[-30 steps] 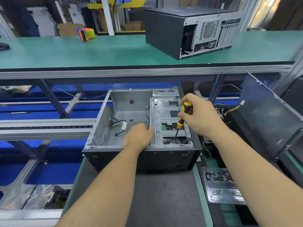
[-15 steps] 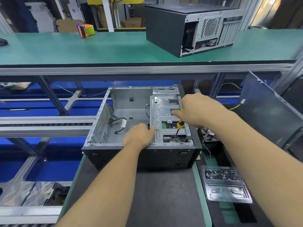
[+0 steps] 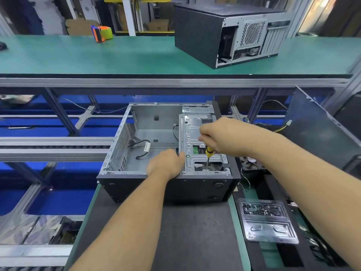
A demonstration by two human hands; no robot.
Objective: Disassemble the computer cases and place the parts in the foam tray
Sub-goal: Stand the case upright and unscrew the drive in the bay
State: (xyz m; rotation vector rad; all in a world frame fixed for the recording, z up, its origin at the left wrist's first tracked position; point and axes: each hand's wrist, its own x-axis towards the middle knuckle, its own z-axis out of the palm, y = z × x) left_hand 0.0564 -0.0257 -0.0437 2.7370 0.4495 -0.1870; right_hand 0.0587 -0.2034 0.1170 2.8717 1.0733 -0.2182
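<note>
An open computer case point(image 3: 156, 133) lies on its side on a dark mat, its interior facing up. A silver drive cage point(image 3: 192, 132) fills its right part, with a green circuit board showing through a cutout. My right hand point(image 3: 224, 137) grips a yellow-and-black screwdriver point(image 3: 208, 155), shaft pointing down into the cage's front opening. My left hand point(image 3: 166, 163) holds the cage's left edge at the case's front rim, fingers curled over it. Loose black cables point(image 3: 140, 145) lie on the case floor.
A second closed computer case point(image 3: 224, 34) stands on the green upper shelf point(image 3: 97, 55), with a tape dispenser point(image 3: 101, 33) further left. A clear plastic tray point(image 3: 267, 222) with screws lies at right. A removed dark side panel point(image 3: 320, 130) leans at far right. Blue conveyor rails run at left.
My right hand has closed down over the screwdriver handle, hiding most of the yellow grip, and shifted slightly. My left hand stays on the cage edge.
</note>
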